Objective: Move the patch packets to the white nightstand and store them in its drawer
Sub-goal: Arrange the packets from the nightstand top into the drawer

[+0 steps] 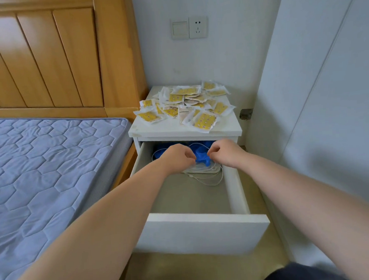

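Observation:
Several yellow-and-white patch packets (186, 106) lie in a loose heap on top of the white nightstand (185, 130). Its drawer (202, 228) is pulled far out. At the back of the drawer lie a crumpled blue material (201, 155) and a coiled white cable (209, 177). Both my hands reach into the drawer with curled fingers. My left hand (177, 159) pinches the left side of the blue material and my right hand (226, 154) pinches its right side. No packet is in the drawer or in either hand.
A bed with a blue quilted mattress (44, 168) and a wooden headboard (46, 57) stands close on the left of the nightstand. A white wall and a panel (327, 111) close the right side. A switch and socket (189, 27) sit on the wall above.

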